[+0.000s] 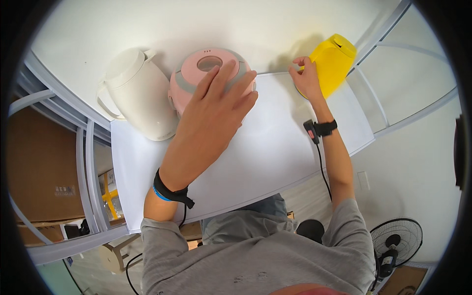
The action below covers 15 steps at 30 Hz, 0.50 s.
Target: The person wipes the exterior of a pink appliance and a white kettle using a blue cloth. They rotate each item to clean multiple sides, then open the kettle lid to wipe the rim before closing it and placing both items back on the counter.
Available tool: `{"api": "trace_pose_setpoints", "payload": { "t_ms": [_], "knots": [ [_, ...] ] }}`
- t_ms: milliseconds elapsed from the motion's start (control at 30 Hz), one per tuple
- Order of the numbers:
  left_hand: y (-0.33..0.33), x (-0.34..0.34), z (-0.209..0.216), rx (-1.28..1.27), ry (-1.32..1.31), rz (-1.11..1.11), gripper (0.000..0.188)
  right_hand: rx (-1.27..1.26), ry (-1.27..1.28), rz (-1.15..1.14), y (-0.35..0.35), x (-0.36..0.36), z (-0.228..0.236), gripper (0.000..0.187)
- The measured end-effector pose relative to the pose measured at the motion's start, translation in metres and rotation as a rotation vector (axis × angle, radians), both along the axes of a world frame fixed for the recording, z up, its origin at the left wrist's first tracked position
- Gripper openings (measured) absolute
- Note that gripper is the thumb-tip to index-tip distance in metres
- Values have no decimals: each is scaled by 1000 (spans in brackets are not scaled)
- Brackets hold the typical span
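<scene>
A pink and grey rice cooker (194, 63) with an oval window in its lid stands at the back of the white table. My left hand (216, 108) is open over it, fingers spread across the front of the lid; whether they touch it is hard to see. A yellow jug (334, 66) stands tilted in view at the back right. Against its left side, my right hand (307, 78) is closed with curled fingers, apparently gripping the jug; the hand hides the part it holds. Left of the cooker is a white jug (140, 98) with a side handle.
The white tabletop (265, 142) stretches between my arms, with a wall behind it. Shelves with a cardboard box (44, 162) stand to the left. A black fan (396, 241) is at the lower right, a wooden stool (113, 258) at the lower left. Cables hang from both wristbands.
</scene>
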<state>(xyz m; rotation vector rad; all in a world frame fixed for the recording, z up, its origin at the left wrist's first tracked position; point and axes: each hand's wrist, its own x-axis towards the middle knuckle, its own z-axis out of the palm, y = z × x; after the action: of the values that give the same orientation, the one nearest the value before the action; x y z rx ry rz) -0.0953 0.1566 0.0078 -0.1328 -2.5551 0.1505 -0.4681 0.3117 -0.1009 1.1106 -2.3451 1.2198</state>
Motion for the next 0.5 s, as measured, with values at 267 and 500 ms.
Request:
{"api": "trace_pose_setpoints", "payload": {
  "t_ms": [267, 500],
  "knots": [
    [2, 2, 0, -4, 39, 19, 67, 21, -299, 235, 33, 113, 34, 21],
    [-6, 3, 1, 68, -13, -84, 71, 239, -285, 514, 56, 157, 53, 25]
  ]
}}
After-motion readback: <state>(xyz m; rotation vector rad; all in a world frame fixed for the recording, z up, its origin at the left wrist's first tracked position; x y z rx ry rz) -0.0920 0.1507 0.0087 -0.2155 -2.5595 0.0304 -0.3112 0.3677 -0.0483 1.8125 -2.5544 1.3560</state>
